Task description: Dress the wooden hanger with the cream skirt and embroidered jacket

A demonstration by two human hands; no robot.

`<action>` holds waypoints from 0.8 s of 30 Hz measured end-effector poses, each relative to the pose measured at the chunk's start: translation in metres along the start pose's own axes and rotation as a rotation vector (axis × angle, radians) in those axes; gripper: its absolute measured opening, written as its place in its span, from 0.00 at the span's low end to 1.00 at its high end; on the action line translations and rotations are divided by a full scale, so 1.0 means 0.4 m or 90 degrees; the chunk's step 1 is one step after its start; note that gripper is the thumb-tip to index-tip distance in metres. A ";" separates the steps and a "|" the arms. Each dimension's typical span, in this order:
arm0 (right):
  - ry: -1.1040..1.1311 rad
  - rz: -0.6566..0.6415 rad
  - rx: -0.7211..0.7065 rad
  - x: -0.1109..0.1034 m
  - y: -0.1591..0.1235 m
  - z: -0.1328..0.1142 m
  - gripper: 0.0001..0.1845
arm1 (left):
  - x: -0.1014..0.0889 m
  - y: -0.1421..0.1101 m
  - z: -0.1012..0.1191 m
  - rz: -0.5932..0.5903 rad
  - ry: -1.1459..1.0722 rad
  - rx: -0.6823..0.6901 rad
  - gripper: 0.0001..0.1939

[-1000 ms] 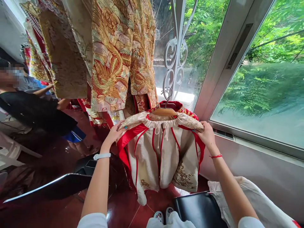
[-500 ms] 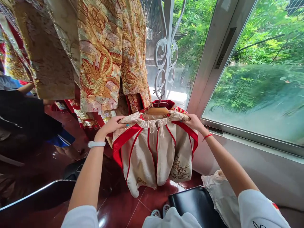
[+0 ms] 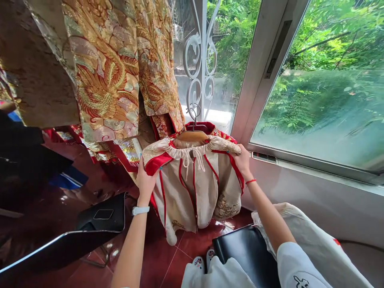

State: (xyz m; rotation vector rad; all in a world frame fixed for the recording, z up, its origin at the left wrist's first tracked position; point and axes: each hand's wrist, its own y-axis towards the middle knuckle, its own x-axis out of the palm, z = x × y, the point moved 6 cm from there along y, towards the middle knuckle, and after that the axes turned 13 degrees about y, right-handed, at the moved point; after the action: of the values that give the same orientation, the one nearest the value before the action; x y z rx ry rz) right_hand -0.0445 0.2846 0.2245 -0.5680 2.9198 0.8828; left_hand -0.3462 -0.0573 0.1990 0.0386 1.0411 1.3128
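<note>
Daylight enters from the window (image 3: 315, 92) at 2 o'clock and is the main source. Foliage outside is bright, near overexposed at 1 o'clock. The lower pane shows a milky, hazy reflection. The cream garment (image 3: 195, 184) at centre is evenly lit and sharp. The red floor (image 3: 168, 260) at 6 o'clock carries small specular glints. The area from 8 to 9 o'clock is dim and detail there is possibly lost in shadow. Strong wide-angle distortion bends the window frame (image 3: 264, 68) and stretches the edges. The hanging brocade (image 3: 105, 72) at 11 o'clock is slightly soft.
</note>
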 end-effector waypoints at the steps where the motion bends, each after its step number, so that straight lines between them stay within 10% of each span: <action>1: -0.009 0.046 -0.004 0.006 -0.007 0.000 0.17 | 0.005 0.020 -0.005 0.001 0.009 -0.010 0.39; 5: -0.007 0.040 -0.042 0.005 -0.037 -0.003 0.21 | -0.002 0.047 0.011 0.018 0.017 0.001 0.34; 9: -0.050 0.048 -0.069 -0.059 -0.155 0.056 0.44 | 0.017 -0.197 0.119 0.252 0.071 -0.004 0.31; 12: -0.096 0.114 0.041 -0.071 -0.295 0.170 0.54 | 0.222 -0.407 0.272 -0.010 -0.007 0.114 0.20; 16: -0.141 0.084 0.229 -0.063 -0.420 0.308 0.27 | 0.443 -0.484 0.355 -0.244 -0.017 -0.014 0.21; 20: -0.108 -0.159 0.161 -0.133 -0.394 0.330 0.18 | 0.468 -0.412 0.314 -0.338 -0.068 -0.020 0.11; 24: -0.235 -0.061 0.149 -0.259 -0.355 0.335 0.20 | 0.384 -0.442 0.229 -0.398 -0.215 0.006 0.15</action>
State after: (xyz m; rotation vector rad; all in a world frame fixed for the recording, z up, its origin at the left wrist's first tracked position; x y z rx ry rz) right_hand 0.0934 0.2822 0.0517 -0.4658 2.5871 0.5542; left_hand -0.1688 0.0551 0.0606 -0.0531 0.6882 0.7004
